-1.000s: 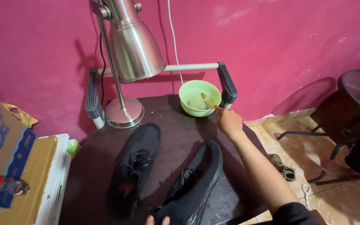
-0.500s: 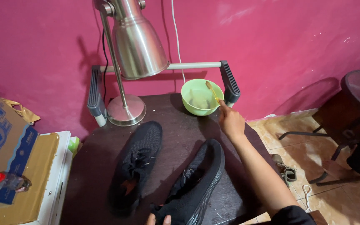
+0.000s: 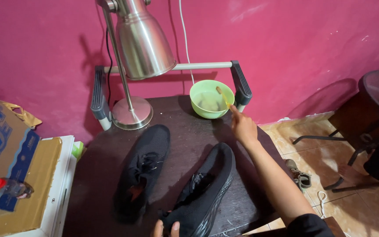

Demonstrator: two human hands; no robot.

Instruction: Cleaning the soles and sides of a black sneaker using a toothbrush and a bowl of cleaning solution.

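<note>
While the lamp (image 3: 143, 41) stands beside, right hand (image 3: 243, 127) dips brush (image 3: 223, 96) in bowl (image 3: 211, 98).

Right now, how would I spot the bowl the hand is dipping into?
Find the tall silver metal desk lamp on the dark table. Just right of it sits the round pale green plastic bowl, the only green, open dish, with a stick held by the right hand.

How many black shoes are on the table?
2. One shoe lies left of centre, untouched; the other shoe lies to its right, its heel touched by the left hand. None appears hidden.
</note>
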